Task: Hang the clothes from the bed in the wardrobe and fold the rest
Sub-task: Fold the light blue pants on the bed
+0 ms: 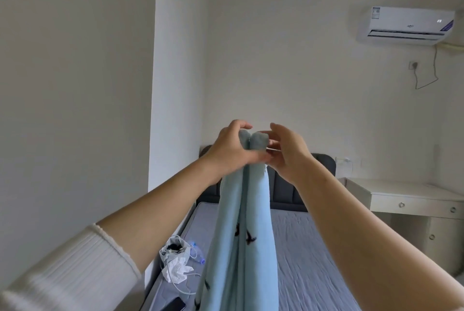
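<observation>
We are holding a light blue garment (244,222) up over the bed (313,248), its length hanging down. Our left hand (232,148) is gripping one bunched top end; our right hand (288,151) is pinching the other end beside it.
</observation>
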{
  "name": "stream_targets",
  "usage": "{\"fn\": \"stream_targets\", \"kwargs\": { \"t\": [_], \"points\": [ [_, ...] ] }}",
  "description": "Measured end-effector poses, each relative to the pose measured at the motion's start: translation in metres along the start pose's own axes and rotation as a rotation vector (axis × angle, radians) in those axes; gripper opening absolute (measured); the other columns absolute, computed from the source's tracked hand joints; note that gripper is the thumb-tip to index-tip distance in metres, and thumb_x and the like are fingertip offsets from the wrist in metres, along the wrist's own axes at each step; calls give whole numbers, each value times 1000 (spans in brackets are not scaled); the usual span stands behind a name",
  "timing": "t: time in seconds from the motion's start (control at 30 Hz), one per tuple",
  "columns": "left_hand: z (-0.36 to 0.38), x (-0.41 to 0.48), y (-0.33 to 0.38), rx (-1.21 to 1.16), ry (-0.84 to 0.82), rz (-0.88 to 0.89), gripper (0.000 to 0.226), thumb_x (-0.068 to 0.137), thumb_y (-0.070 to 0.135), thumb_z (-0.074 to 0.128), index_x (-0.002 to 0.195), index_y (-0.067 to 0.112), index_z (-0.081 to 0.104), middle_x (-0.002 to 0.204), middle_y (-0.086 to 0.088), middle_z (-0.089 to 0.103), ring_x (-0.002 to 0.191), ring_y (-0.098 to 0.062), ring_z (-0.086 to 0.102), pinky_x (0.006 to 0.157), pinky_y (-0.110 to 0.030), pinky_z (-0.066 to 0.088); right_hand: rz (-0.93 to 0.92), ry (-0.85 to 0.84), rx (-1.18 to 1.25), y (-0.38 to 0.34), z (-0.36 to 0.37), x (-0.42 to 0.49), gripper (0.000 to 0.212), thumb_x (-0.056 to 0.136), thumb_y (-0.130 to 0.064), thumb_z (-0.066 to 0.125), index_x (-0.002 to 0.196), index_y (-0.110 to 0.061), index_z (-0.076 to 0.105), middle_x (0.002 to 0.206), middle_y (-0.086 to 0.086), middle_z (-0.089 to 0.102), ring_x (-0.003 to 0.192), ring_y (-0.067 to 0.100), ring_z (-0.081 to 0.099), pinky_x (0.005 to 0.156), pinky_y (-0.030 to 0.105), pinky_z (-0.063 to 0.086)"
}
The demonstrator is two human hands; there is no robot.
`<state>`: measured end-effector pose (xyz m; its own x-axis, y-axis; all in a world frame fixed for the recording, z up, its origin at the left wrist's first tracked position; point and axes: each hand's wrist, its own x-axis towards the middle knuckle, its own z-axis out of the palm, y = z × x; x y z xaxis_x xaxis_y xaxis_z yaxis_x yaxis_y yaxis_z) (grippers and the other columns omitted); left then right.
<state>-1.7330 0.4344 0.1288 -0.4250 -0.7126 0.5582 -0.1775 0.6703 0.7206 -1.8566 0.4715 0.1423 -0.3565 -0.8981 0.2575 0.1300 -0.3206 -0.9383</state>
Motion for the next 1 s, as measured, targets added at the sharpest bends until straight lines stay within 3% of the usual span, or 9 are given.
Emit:
{"fn": "stream_targets", "kwargs": {
  "t": [0.1,0.23,0.37,0.5,0.63,0.7,0.77,0.93,1.0],
  "points": [
    [3,-2,-6,175,68,101,88,65,27,83,137,21,33,126,2,31,109,-8,36,89,-21,35,-46,-79,26,1,-2,-1,26,89,-4,42,77,-3,65,63,9,60,60,25,61,59,32,51],
    [-7,0,-6,31,249,124,49,75,3,67,116,16,44,113,-2,49,98,-14,47,76,-23,42,-228,-78,-5,6,-4,-2,33,82,13,37,82,-7,63,59,5,65,60,19,66,57,22,56],
    [-20,3,-7,-373,294,-26,43,77,-12,54,96,25,45,97,1,49,87,-18,51,72,-29,45,-361,-64,-372,18,-17,1,32,84,2,53,84,-28,62,95,-1,63,83,13,58,58,6,46],
    [-35,6,-8,-655,287,-129,39,82,-11,48,92,27,47,85,-3,58,69,-16,58,58,-25,49,-258,-245,-428,36,-24,1,35,79,-18,73,104,-37,59,124,8,56,109,23,59,75,23,50],
    [-46,6,-16,-738,250,-183,33,85,-5,47,102,23,51,79,-3,63,61,-13,63,51,-23,52,-318,-237,-429,40,-19,4,23,80,-7,71,99,-12,61,111,14,63,98,31,64,87,44,54],
    [-52,5,-20,-718,235,-189,33,85,-5,46,101,23,53,77,-3,64,57,-12,65,49,-23,52,-345,-235,-439,40,-16,6,11,84,-5,66,89,-13,60,93,6,66,86,25,65,82,37,55],
    [-61,3,-23,-662,206,-186,36,84,-7,45,96,25,54,75,-2,62,51,-12,63,46,-24,51,-386,-204,-438,37,-15,7,16,86,-6,64,79,-19,56,79,-1,63,74,15,60,67,25,51],
    [-81,-1,-29,-430,162,-202,41,83,-6,40,89,31,55,72,2,57,58,-14,53,47,-21,45,-400,-281,-444,24,-10,6,13,89,-19,62,78,-21,55,72,3,61,61,10,55,53,20,43],
    [-82,-2,-28,-421,158,-198,42,83,-7,38,88,31,55,72,1,55,58,-15,51,47,-21,44,-414,-246,-463,25,-2,6,14,91,-27,58,78,-26,54,70,6,57,61,15,50,56,25,40]
  ]
}}
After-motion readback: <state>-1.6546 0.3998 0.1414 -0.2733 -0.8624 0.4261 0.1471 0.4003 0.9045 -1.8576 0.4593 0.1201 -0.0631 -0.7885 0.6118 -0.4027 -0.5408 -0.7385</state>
